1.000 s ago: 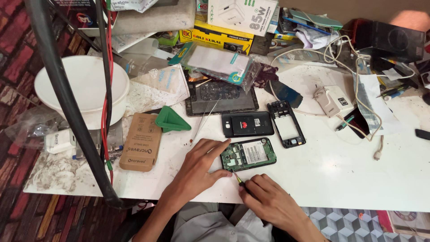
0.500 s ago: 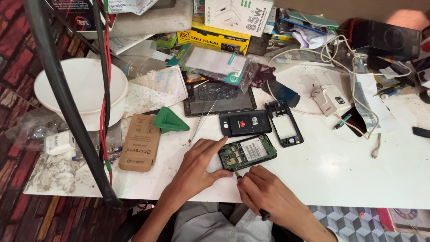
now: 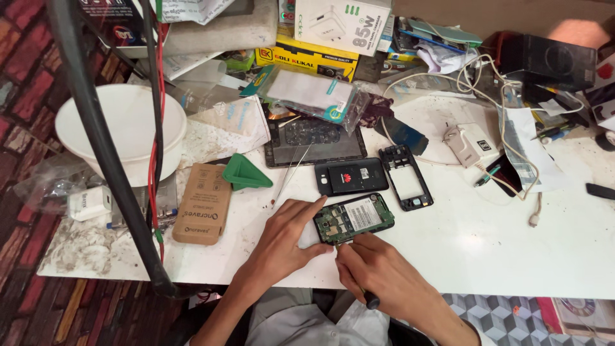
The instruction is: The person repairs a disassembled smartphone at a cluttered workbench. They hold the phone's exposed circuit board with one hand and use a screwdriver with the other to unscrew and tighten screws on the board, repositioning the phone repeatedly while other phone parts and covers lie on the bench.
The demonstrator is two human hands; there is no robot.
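Both hands sit slightly nearer the opened phone point(image 3: 354, 218) than a moment earlier, the phone itself barely shifted on the white desk point(image 3: 487, 250). This phone, its green circuit board exposed, lies face down at the near middle of the desk and serves as landmark. The left hand point(image 3: 282, 240) lies flat just left of the phone, its fingers point(image 3: 306, 209) spread narrow and pressed against the phone's left edge, apparently to brace it against sliding. The right hand point(image 3: 378, 269) rests just below the phone, wrist low on the desk, fingers closed around a thin dark-handled tool point(image 3: 366, 293) whose tip meets the phone's lower edge; the low, pen-like grip suits fine work. Directly above the phone lies a black battery point(image 3: 351, 175); above and right of it, an empty black frame point(image 3: 405, 177). Left of the phone stand a green wedge point(image 3: 245, 173) and a brown cardboard box point(image 3: 202, 203); far left, a white bowl point(image 3: 122, 131).
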